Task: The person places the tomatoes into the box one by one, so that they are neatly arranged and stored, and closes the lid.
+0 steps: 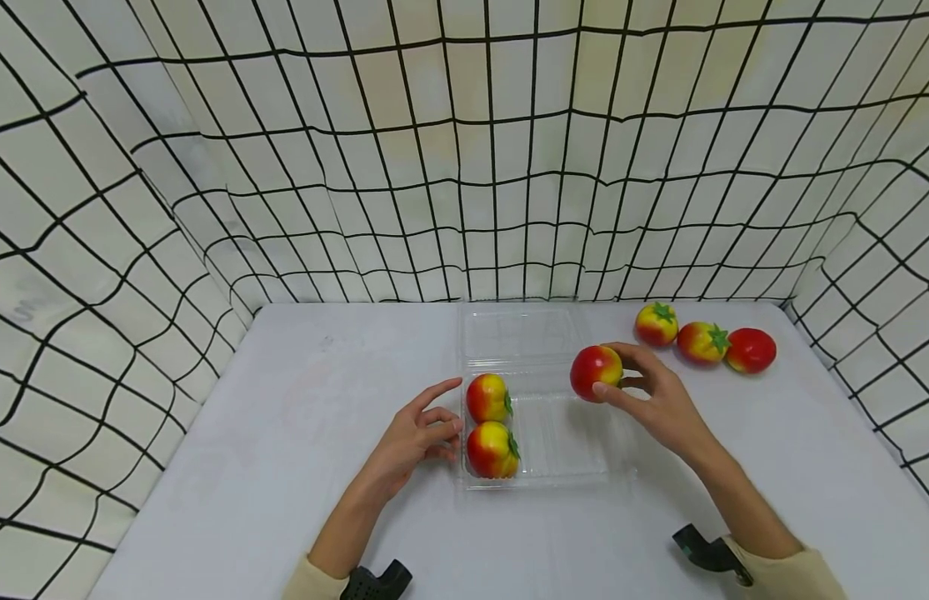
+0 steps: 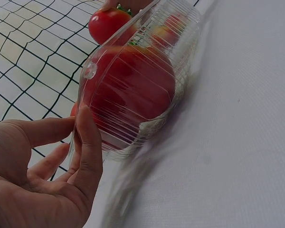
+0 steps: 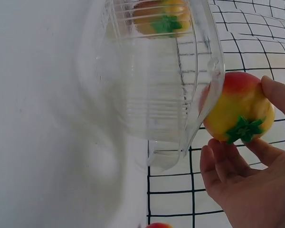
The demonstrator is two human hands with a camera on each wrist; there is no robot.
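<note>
My right hand (image 1: pixel 662 408) holds a red-and-yellow toy tomato (image 1: pixel 595 372) by the fingertips, above the right side of a clear plastic clamshell box (image 1: pixel 561 442). In the right wrist view the held tomato (image 3: pixel 240 107) shows its green leafy top, beside the box's rim. My left hand (image 1: pixel 407 442) is at the box's left edge, fingers loosely bent and fingertips against the rim. Two tomatoes, an upper one (image 1: pixel 488 397) and a lower one (image 1: pixel 492 450), sit in a column along the box's left side. The box lid (image 1: pixel 520 333) lies folded back, away from me.
At the back right of the white table (image 1: pixel 322 358) are a yellow-red tomato (image 1: pixel 656 325), another (image 1: pixel 700 343) and a redder one (image 1: pixel 751 350), side by side. A black wire grid (image 1: pixel 494 167) over pale walls encloses the back and sides.
</note>
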